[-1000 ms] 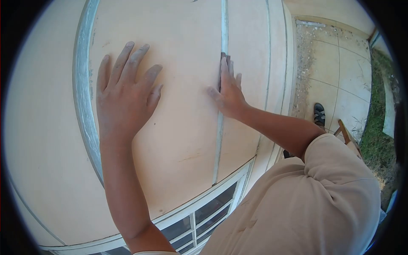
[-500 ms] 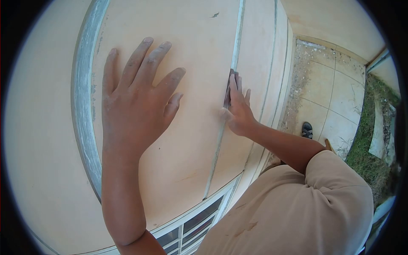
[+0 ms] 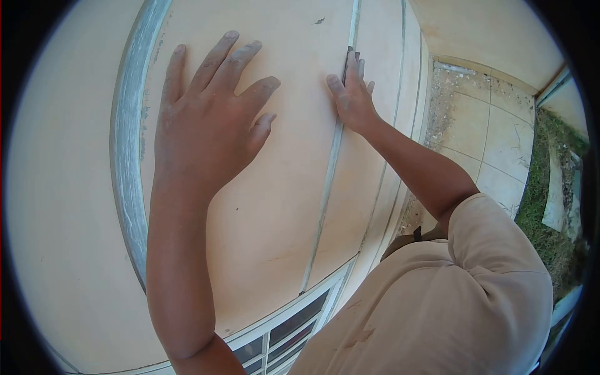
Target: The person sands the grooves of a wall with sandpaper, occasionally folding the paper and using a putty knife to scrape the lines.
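My left hand [image 3: 212,115] lies spread against the peach wall [image 3: 262,206], fingers apart and dusty, holding nothing. It is just right of a wide grey curved band [image 3: 128,144]. My right hand [image 3: 355,103] presses a dark brown piece that looks like folded sandpaper [image 3: 347,62] onto a narrow grey stripe [image 3: 331,156] running along the wall. The fingers cover most of the sandpaper; only its edges show beside them.
A louvred window [image 3: 287,331] with a pale frame is set in the wall at the bottom. More thin grey lines run along the wall at right. Beyond are a tiled walkway [image 3: 506,144] with debris along its edge, and grass [image 3: 547,206].
My right hand has slid up along the grey stripe with the sandpaper. My left hand stays spread on the wall, slightly higher in view.
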A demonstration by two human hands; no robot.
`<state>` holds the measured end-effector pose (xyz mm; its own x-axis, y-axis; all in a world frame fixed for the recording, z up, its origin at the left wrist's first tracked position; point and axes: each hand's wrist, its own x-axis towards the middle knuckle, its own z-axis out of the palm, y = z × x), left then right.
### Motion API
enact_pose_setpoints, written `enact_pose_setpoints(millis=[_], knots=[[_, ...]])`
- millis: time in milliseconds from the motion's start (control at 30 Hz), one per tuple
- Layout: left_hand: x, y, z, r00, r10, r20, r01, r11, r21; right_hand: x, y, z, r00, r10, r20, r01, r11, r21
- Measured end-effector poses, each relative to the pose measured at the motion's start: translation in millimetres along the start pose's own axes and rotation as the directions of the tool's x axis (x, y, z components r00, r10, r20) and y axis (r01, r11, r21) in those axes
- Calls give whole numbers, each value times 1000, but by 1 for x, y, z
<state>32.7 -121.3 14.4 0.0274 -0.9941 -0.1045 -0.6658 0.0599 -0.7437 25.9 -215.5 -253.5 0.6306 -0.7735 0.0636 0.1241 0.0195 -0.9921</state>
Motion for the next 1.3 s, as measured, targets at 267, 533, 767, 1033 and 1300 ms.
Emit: enact_pose_setpoints(millis=[267, 533, 767, 1033, 1300], knots=[[1, -7, 7, 993, -2, -120, 6, 1000, 30, -196, 14, 2, 804, -106, 586, 286, 932, -223], [-15, -5, -9, 944, 28, -330, -3, 997, 74, -193, -17, -32, 991, -121, 59, 126, 987, -97], [-91, 20, -42, 942, -15, -334, 43, 996, 78, -282, 5, 14, 980, 38, 197, -27, 998, -59], [-142, 24, -29, 908, -35, -417, 65, 996, 59, -308, -7, 45, 966, 40, 257, -31, 999, -40], [-129, 28, -22, 890, -88, -447, 71, 996, -54, -274, -5, 52, 980, -21, 198, 16, 1000, 24]])
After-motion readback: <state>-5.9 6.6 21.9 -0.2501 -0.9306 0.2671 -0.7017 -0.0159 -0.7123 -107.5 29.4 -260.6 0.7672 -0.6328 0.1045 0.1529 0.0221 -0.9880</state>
